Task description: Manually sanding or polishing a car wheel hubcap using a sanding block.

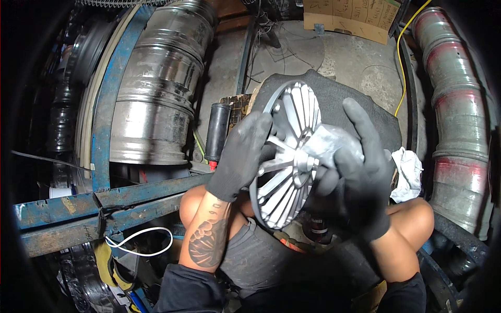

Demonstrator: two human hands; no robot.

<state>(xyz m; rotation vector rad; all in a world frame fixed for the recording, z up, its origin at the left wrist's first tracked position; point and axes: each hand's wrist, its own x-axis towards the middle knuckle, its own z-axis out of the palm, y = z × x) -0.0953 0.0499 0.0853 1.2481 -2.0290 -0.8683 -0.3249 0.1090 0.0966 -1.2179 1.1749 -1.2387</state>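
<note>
A silver spoked wheel cover stands on edge over my lap. My left hand, in a dark grey glove, grips its left rim and holds it upright. My right hand, also gloved, presses a crumpled pale cloth or sheet against the cover's hub. My bare knees flank the cover, and a dark mat lies on the floor behind it.
A stack of shiny steel rims stands at the left behind a blue metal frame. More rims line the right side. A black cylinder, a white rag, a yellow cable and cardboard lie on the concrete floor.
</note>
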